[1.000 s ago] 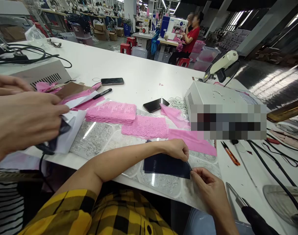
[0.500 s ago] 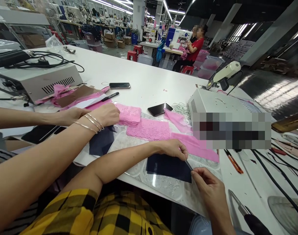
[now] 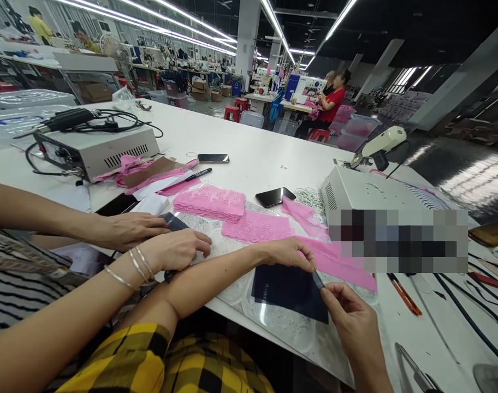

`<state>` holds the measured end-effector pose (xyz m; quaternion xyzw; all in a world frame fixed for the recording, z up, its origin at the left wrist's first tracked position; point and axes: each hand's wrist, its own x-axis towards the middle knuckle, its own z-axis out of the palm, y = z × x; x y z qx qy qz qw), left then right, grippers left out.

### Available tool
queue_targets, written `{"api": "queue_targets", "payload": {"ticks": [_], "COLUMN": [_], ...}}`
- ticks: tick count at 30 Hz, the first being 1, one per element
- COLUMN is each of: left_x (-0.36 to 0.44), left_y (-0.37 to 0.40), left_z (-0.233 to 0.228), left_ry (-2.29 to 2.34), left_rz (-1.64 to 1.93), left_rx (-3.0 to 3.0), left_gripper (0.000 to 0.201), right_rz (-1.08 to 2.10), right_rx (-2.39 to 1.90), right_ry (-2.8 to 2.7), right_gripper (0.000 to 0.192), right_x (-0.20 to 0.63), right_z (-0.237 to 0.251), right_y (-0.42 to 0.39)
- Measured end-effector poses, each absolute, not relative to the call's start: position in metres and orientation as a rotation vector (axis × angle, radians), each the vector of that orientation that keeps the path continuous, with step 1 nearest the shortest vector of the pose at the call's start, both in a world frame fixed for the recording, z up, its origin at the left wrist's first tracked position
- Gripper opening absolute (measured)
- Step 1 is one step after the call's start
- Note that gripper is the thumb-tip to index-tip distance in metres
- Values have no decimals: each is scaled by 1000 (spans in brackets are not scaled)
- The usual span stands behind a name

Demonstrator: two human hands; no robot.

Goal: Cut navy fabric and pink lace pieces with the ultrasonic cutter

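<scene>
A navy fabric piece (image 3: 290, 295) lies on a clear plastic sheet (image 3: 228, 281) near the table's front edge. My left hand (image 3: 290, 254) pinches its upper right corner, fingers closed. At the right edge my right hand (image 3: 351, 311) is also closed, thumb and finger gripping the same side. Between the two pinches a short, greyish stretch of the edge is raised. Just beyond lie pink lace pieces (image 3: 259, 226) and a long pink cloth strip (image 3: 347, 259).
At left, a co-worker's hands (image 3: 175, 251), one wrist with bangles, press on dark fabric (image 3: 174, 221) close to my left forearm. A pink lace stack (image 3: 210, 202), a phone (image 3: 276, 197), a grey machine box (image 3: 363, 185) and an orange cutter (image 3: 404, 295) surround the sheet.
The view has tilted up slightly. The co-worker's hands have left the pink lace stack and come down onto the dark fabric nearer me. My hands keep their pinch on the navy fabric.
</scene>
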<state>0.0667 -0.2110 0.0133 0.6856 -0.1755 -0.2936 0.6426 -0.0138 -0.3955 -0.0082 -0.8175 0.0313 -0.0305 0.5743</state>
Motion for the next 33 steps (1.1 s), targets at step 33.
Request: {"api": "queue_targets", "payload": {"ticks": [33], "left_x": [32], "left_y": [-176], "left_z": [37], "left_ry": [-186], "left_rz": [-323], "left_rx": [1268], "left_gripper": [18], "right_rz": [-63], "right_rx": [-1779], "right_ry": [-113], "right_gripper": [46], "right_x": [17], "right_z": [26], "right_y": [-369]}}
